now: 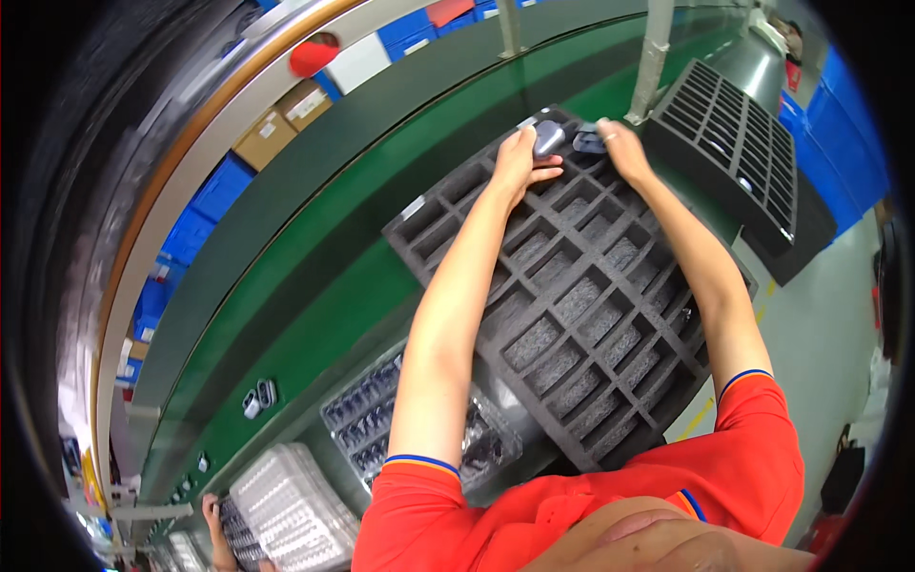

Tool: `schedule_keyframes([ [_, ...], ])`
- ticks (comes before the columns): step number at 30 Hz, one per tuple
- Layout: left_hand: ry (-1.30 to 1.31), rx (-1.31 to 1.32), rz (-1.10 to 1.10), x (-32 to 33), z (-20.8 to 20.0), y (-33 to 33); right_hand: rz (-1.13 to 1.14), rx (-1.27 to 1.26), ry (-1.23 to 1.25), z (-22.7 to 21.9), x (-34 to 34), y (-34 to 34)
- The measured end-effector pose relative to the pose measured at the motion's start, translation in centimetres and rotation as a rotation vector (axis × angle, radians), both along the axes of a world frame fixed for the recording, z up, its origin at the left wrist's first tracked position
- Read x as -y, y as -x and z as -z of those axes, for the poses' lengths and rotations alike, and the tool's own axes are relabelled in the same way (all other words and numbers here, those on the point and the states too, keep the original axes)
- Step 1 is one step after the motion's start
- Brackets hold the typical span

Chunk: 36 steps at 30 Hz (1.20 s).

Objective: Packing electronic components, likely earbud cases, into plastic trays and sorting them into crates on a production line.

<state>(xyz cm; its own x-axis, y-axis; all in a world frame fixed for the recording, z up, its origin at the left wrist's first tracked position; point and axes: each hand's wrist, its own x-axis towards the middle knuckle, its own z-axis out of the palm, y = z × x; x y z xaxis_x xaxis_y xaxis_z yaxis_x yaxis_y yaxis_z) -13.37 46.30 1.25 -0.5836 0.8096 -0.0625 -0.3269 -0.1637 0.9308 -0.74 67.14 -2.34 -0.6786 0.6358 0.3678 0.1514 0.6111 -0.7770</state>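
Over the far end of a black foam tray with many rectangular pockets, both my hands are reaching out. My left hand pinches a small, glossy, grey-blue rounded case between thumb and fingers. Close beside it, my right hand grips a small grey case-like piece, blurred and partly covered by the fingers. A small gap separates the two pieces. The pockets seen below my hands show rough grey foam bottoms; my forearms hide part of the tray.
A green conveyor belt runs along the left, carrying small cases. Another black foam tray stands at the far right. Nearer lie a clear tray of dark parts and stacked white trays, with another person's hand beside them.
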Motion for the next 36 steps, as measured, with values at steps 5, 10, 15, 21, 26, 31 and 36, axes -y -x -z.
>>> schedule_keyframes([
  [5,-0.375,0.593,0.165,12.5,0.0,-1.4,-0.238,-0.108,0.536,-4.9,9.6,-0.2],
  [10,-0.419,0.696,0.102,21.5,-3.3,-9.5,-0.589,0.079,0.968,-7.7,21.5,-4.3],
  [15,-0.361,0.585,-0.109,28.9,-2.4,-15.8,-0.674,0.180,0.824,-6.6,29.1,-6.8],
  [21,-0.050,0.190,-0.452,32.2,-1.7,-21.6,-0.717,-0.032,0.347,-5.6,34.6,-9.3],
  [26,-0.026,0.069,-0.477,32.3,-1.3,-22.2,-0.807,-0.122,0.453,-5.4,37.4,-10.1],
  [31,0.167,-0.234,-0.583,32.7,-1.4,-23.1,-0.778,0.347,0.578,-5.7,35.4,-8.9],
  [36,0.235,-0.450,-0.626,32.4,0.0,-24.8,-0.979,-0.158,0.022,-8.1,34.6,-10.4],
])
